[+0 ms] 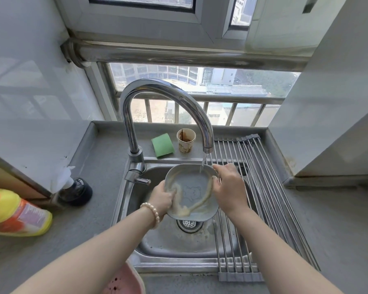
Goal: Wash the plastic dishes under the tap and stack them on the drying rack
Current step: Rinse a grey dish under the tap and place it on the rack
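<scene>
A grey-blue plastic plate [194,188] with a bear drawing and a beige smear along its rim hangs tilted over the sink [168,247]. Water runs from the tap [207,148] onto the plate's far edge. My left hand [160,198] grips the plate's left rim, thumb on the inside. My right hand [229,187] holds the right rim, fingers curled over the edge. A roll-up drying rack [261,187] of metal rods lies across the sink's right side, with nothing on it. A pink plastic dish [123,283] shows at the near counter edge.
A green sponge [163,145] and a stained paper cup [185,141] stand on the ledge behind the sink. A yellow-orange bottle [15,213] and a dark bottle [75,190] are on the left counter. White walls close in on both sides.
</scene>
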`<action>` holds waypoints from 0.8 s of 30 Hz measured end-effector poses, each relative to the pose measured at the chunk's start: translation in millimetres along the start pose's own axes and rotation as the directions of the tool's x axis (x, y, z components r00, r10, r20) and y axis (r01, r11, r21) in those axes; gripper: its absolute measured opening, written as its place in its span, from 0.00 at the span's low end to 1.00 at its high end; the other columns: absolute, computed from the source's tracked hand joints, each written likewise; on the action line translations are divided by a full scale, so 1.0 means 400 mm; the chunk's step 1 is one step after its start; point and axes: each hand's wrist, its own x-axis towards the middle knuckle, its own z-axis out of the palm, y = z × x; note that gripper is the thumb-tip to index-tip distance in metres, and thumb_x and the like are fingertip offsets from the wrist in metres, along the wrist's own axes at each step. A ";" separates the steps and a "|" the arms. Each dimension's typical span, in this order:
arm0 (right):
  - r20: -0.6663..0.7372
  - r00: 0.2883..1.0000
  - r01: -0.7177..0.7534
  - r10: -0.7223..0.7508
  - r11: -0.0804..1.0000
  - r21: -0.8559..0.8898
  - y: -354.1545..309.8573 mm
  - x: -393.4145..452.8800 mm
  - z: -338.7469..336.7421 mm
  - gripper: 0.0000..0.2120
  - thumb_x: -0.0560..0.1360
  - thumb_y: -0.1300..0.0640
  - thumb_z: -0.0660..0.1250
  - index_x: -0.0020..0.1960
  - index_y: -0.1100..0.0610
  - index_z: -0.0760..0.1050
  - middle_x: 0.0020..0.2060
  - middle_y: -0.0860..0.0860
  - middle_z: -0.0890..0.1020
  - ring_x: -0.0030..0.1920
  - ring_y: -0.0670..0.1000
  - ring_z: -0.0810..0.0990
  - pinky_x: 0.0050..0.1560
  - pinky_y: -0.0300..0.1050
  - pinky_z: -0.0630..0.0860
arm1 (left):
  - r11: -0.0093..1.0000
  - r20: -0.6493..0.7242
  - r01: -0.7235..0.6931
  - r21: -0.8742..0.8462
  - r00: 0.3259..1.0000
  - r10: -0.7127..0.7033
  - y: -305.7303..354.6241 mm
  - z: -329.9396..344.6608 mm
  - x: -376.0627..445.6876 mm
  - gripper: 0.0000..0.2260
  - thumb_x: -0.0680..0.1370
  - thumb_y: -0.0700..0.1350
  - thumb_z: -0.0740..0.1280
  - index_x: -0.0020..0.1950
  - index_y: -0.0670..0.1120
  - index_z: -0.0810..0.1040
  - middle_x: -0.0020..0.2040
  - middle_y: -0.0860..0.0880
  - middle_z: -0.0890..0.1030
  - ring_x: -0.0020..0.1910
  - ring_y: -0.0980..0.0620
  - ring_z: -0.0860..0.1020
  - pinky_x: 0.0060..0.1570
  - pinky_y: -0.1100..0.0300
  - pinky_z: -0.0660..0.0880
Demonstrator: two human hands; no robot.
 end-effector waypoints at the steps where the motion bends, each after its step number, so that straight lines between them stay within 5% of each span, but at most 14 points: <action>1: -0.027 1.000 -0.004 0.006 0.998 0.057 -0.005 0.003 -0.006 0.15 0.75 0.68 0.66 0.61 0.62 0.77 0.46 0.51 0.76 0.44 0.48 0.75 0.49 0.32 0.67 | 1.000 0.000 0.002 -0.005 1.000 -0.002 -0.001 -0.002 -0.002 0.13 0.78 0.29 0.59 0.48 0.47 0.74 0.42 0.47 0.78 0.42 0.52 0.77 0.45 0.58 0.75; 3: -0.031 0.996 -0.072 0.081 0.972 0.225 -0.014 0.010 -0.017 0.11 0.75 0.67 0.66 0.57 0.61 0.79 0.41 0.46 0.75 0.40 0.44 0.74 0.46 0.30 0.70 | 1.000 0.008 0.010 -0.009 1.000 -0.010 -0.003 -0.007 -0.005 0.18 0.76 0.26 0.57 0.50 0.48 0.75 0.45 0.47 0.79 0.47 0.48 0.78 0.47 0.54 0.77; 6: 0.108 0.960 -0.272 0.258 0.772 0.574 -0.025 0.023 -0.038 0.10 0.77 0.67 0.64 0.56 0.60 0.78 0.41 0.50 0.80 0.40 0.46 0.79 0.43 0.38 0.79 | 0.999 0.050 0.033 -0.029 0.998 -0.031 0.006 -0.005 -0.015 0.25 0.72 0.23 0.54 0.60 0.47 0.72 0.49 0.47 0.78 0.48 0.46 0.78 0.33 0.59 0.78; 8: 0.171 0.943 -0.327 0.285 0.699 0.636 -0.028 0.032 -0.047 0.10 0.77 0.68 0.63 0.54 0.60 0.78 0.41 0.53 0.82 0.41 0.48 0.80 0.44 0.39 0.81 | 0.998 0.075 0.047 -0.047 0.996 -0.043 0.010 -0.003 -0.021 0.29 0.71 0.22 0.52 0.63 0.50 0.69 0.49 0.48 0.78 0.44 0.49 0.78 0.26 0.60 0.76; 11: 0.221 0.941 -0.339 0.258 0.736 0.586 -0.026 0.031 -0.036 0.08 0.76 0.68 0.64 0.48 0.58 0.79 0.40 0.52 0.82 0.42 0.51 0.82 0.45 0.40 0.80 | 0.998 0.069 0.017 -0.055 0.998 -0.013 0.007 -0.005 -0.022 0.24 0.77 0.28 0.54 0.65 0.51 0.69 0.51 0.50 0.78 0.47 0.50 0.78 0.38 0.55 0.79; 15: 0.340 0.910 -0.348 0.239 0.884 0.311 -0.014 0.012 0.014 0.09 0.79 0.63 0.62 0.53 0.60 0.81 0.48 0.53 0.84 0.49 0.53 0.81 0.55 0.51 0.78 | 0.999 0.018 -0.010 -0.046 1.000 0.011 0.000 -0.002 -0.016 0.16 0.82 0.37 0.54 0.66 0.51 0.71 0.56 0.47 0.79 0.50 0.47 0.79 0.51 0.49 0.77; 17: 0.504 0.853 -0.107 0.140 0.990 -0.093 -0.023 -0.018 0.044 0.15 0.81 0.57 0.56 0.58 0.62 0.78 0.55 0.57 0.81 0.56 0.56 0.78 0.59 0.51 0.74 | 0.999 -0.005 -0.038 -0.020 0.999 0.038 -0.011 -0.001 -0.011 0.14 0.83 0.40 0.55 0.64 0.51 0.72 0.57 0.46 0.80 0.53 0.46 0.79 0.55 0.48 0.77; 19: 0.641 0.756 0.142 0.133 0.922 -0.359 -0.041 -0.064 0.074 0.22 0.83 0.50 0.49 0.67 0.64 0.68 0.65 0.62 0.72 0.67 0.60 0.69 0.65 0.52 0.68 | 0.999 0.010 -0.051 -0.008 0.999 0.051 -0.024 0.005 -0.013 0.12 0.83 0.42 0.55 0.62 0.52 0.74 0.58 0.45 0.80 0.56 0.45 0.79 0.59 0.45 0.75; 21: 0.659 0.718 0.152 0.225 0.873 -0.464 -0.054 -0.086 0.093 0.31 0.82 0.42 0.45 0.75 0.64 0.56 0.73 0.63 0.60 0.74 0.60 0.58 0.72 0.54 0.56 | 0.998 0.041 0.007 -0.066 0.999 -0.004 -0.045 0.014 -0.016 0.13 0.83 0.44 0.55 0.64 0.47 0.74 0.58 0.43 0.80 0.56 0.43 0.79 0.59 0.44 0.75; 24: 0.675 0.714 0.142 0.187 0.905 -0.400 -0.068 -0.062 0.118 0.34 0.80 0.38 0.41 0.78 0.60 0.45 0.77 0.60 0.44 0.77 0.58 0.44 0.75 0.55 0.43 | 0.949 0.113 0.111 -0.295 0.990 -0.081 -0.069 0.024 -0.022 0.13 0.83 0.46 0.52 0.63 0.47 0.73 0.53 0.46 0.81 0.49 0.47 0.81 0.46 0.52 0.79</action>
